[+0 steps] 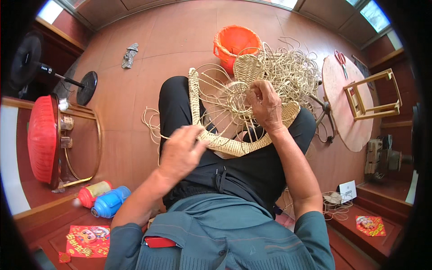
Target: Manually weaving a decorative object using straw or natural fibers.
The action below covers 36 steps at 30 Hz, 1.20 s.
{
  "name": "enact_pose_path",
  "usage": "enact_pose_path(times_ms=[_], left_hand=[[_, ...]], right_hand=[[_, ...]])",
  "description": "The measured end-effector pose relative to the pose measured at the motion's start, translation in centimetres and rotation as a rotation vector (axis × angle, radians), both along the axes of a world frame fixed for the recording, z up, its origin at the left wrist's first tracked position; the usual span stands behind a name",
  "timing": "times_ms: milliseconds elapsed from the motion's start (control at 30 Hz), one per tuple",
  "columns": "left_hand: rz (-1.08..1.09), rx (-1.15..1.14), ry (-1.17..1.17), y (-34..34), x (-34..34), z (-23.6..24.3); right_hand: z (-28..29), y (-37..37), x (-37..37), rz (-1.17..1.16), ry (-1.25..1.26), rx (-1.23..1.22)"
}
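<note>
On my lap lies a woven piece of pale straw cord (229,146), a thick braided band curving into a U with loose cords across its middle. My left hand (180,150) is over the band's lower left bend, its thumb apart from the somewhat blurred fingers. Higher up, my right hand (265,105) is closed with thumb and fingertips pinched on a cord by the loose coil (238,96); the cord's end is hidden. Just beyond is a rounded, tightly woven straw panel (248,69).
An orange bucket (236,42) and a heap of loose cord (292,69) are beyond my knees. At right, red-handled scissors (341,63) and a small wooden frame (373,96) rest on a round board (335,96). A red-covered stand (42,139) and a blue flask (111,201) are left.
</note>
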State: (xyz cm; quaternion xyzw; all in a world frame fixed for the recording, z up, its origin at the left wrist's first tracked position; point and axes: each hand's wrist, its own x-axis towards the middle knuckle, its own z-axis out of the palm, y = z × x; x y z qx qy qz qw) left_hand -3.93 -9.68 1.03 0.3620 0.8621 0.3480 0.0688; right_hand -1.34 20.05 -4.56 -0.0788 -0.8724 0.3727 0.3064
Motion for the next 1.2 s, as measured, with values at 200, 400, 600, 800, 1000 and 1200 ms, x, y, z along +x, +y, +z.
enact_pose_path(times_ms=[200,400,600,800,1000,1200], left_hand=[[-0.074,-0.208,-0.271,1.2,1.9,-4.3],[0.273,-0.144,-0.353,-7.1,-1.8,0.2],[0.983,-0.238,-0.135,-37.8,-13.8,-4.6],[0.788,-1.219,0.327,-34.3,-16.8,3.1],[0.031,-0.091,0.295,1.8,-7.6,2.9],[-0.122,-0.01,0.044,11.5,-8.0,-1.5]], right_hand=[[0.4,-0.3,-0.4,0.008,-0.009,0.055],[-0.2,0.6,-0.2,0.007,0.021,0.039],[0.1,1.0,-0.1,0.037,0.078,0.038],[-0.3,1.0,0.6,0.025,0.0,0.023],[-0.3,0.7,-0.1,0.065,0.083,0.063],[0.2,0.2,0.1,0.033,0.07,0.026]])
